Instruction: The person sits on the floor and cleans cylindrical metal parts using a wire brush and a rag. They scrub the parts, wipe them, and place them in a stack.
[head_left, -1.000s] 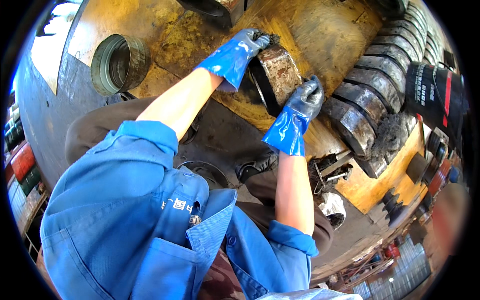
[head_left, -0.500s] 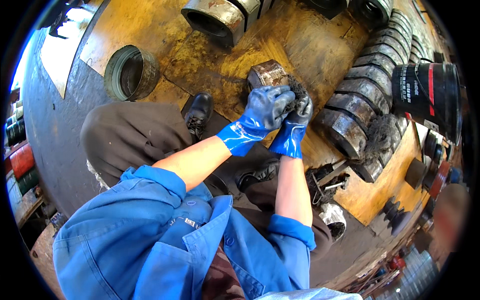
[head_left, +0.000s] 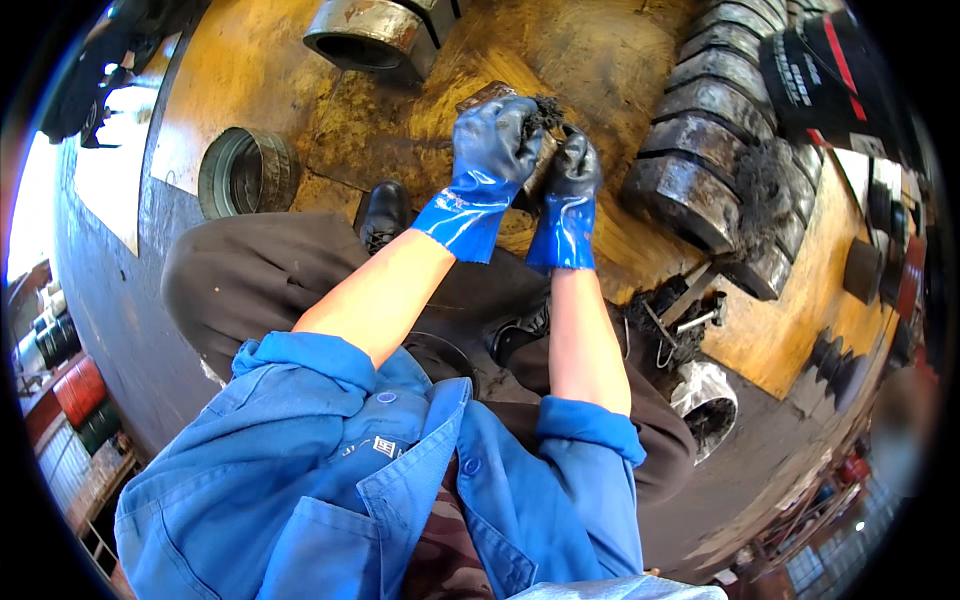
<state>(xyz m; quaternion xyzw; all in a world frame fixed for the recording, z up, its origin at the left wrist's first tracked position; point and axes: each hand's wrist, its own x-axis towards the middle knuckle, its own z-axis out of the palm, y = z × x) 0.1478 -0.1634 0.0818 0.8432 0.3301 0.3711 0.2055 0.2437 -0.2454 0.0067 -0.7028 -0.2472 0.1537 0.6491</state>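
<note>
Both of my hands wear blue gloves with dark, dirty palms and fingers. My left hand (head_left: 495,142) is closed on a dark, stringy wad of fibre (head_left: 546,112), which sticks out past its fingertips. Just right of it, my right hand (head_left: 573,168) has its fingers curled in, and whatever they pinch is hidden. Below and behind the hands sits a brownish, worn metal piece (head_left: 486,94), mostly covered by the left glove.
A row of heavy metal rings (head_left: 690,195) runs along the right, with a dark fibre clump (head_left: 765,185) on it. Beyond stands a black bucket (head_left: 835,85). A hollow metal ring (head_left: 245,172) lies left, a larger metal piece (head_left: 370,35) at the top. Tools (head_left: 690,315) lie near my right knee.
The view has shifted. My hands, pressed together around the wad before, have drawn slightly apart; the wad now shows at the left fingertips, and the right hand sits lower beside it.
</note>
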